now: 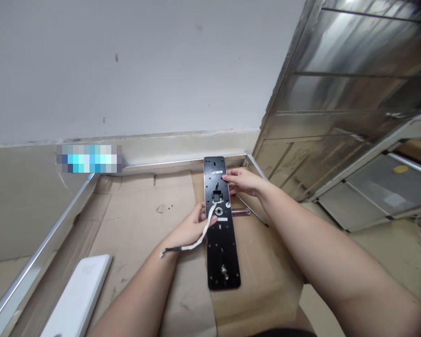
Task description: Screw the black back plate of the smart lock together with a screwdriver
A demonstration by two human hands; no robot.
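Note:
A long black door lock panel (215, 252) is held over the cardboard, its back with screw holes and metal posts facing me. A copper-coloured lever handle (241, 212) sticks out from under its right side. From the middle of the panel a white cable (204, 232) hangs leftward over my left wrist and ends in a small connector. My left hand (198, 221) is closed on the panel's left edge, thumb on top. My right hand (243, 181) grips the upper right edge, its other fingers partly hidden beneath.
Cardboard (143, 210) covers the table, which has a raised metal rim (52, 234). A white box-like object (79, 295) lies at the lower left. A thin dark rod (254, 211) lies right of the panel. Behind stand a pale wall (143, 70) and a metal door (312, 93).

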